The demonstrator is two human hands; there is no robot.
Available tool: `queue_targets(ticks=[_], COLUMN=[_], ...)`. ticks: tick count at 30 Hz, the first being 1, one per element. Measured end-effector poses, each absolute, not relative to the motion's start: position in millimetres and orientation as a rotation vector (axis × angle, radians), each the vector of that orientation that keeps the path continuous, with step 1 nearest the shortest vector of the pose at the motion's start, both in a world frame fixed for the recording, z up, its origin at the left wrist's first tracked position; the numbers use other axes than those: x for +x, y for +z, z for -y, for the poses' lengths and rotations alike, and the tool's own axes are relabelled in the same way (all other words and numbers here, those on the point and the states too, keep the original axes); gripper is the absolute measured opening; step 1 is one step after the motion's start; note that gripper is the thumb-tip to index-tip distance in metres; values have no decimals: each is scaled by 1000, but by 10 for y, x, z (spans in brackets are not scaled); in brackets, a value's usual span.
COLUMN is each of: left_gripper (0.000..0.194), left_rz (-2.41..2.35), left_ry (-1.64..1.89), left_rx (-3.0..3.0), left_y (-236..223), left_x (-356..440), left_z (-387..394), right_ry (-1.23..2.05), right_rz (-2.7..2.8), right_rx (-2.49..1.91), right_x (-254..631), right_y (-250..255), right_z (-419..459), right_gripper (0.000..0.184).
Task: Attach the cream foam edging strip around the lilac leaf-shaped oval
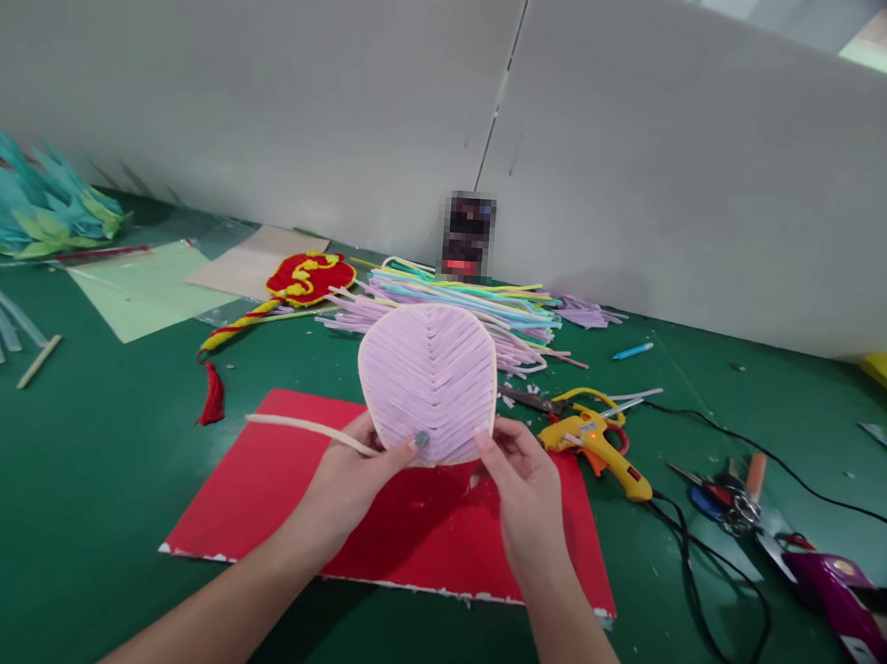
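Between both hands I hold up a lilac fan panel [430, 376], made of fuzzy pipe cleaners laid in a leaf-vein pattern with a cream edge. My left hand [352, 472] pinches its lower left edge, thumb on the front. My right hand [525, 477] grips the lower right edge in the same way. A cream fuzzy strip [309, 429] sticks out leftward from beside my left hand; I cannot tell whether it is joined to the panel. Below lies a red board [431, 532] with chipped white edges.
Pipe cleaners [475, 309] are heaped behind the panel, before a blurred phone [468, 235]. A finished red and yellow fan [311, 279] lies left. On the right are a yellow glue gun [601, 452] with a black cord, scissors [530, 399], keys [740, 508] and a purple-handled tool [839, 607].
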State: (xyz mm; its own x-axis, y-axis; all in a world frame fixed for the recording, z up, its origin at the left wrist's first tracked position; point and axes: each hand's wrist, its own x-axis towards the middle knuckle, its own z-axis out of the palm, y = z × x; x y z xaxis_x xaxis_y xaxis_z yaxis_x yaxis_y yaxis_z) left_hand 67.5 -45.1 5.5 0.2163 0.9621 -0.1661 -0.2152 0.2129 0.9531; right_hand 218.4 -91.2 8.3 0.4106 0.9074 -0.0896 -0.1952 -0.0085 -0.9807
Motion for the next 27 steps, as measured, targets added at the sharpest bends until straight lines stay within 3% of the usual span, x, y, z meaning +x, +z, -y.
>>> queue_targets(ticks=[18, 27], left_gripper=[48, 46], left_rz=[-971, -958], left_ry=[1009, 1000], left_rx=[996, 1014], left_y=[60, 61], left_x=[663, 675], left_z=[457, 468], right_ry=[1077, 928], right_rz=[616, 766], right_rx=[-1186, -1299], right_x=[2166, 2182], right_y=[65, 112], right_z=[915, 930], right_gripper=[27, 19])
